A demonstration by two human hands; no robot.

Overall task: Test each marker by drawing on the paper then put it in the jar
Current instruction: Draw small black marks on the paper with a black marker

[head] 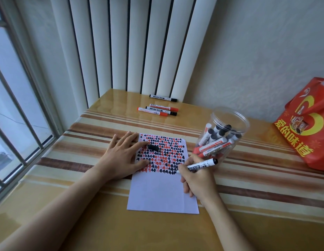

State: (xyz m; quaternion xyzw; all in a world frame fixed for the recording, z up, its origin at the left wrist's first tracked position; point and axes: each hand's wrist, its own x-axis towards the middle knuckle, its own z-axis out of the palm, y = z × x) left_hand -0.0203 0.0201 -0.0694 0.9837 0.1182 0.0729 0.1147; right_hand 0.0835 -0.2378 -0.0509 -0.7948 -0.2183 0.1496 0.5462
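Fingers point(189, 168) of right hand point(198, 178) curled round uncapped black marker point(202, 164), tip at right edge of paper point(163, 194) mid-test, left hand point(121, 156) flat on sheet, loose cap point(153, 147) near its fingertips; next probably recapping, then dropping into jar point(221, 136) by table's point(67, 223) right side.
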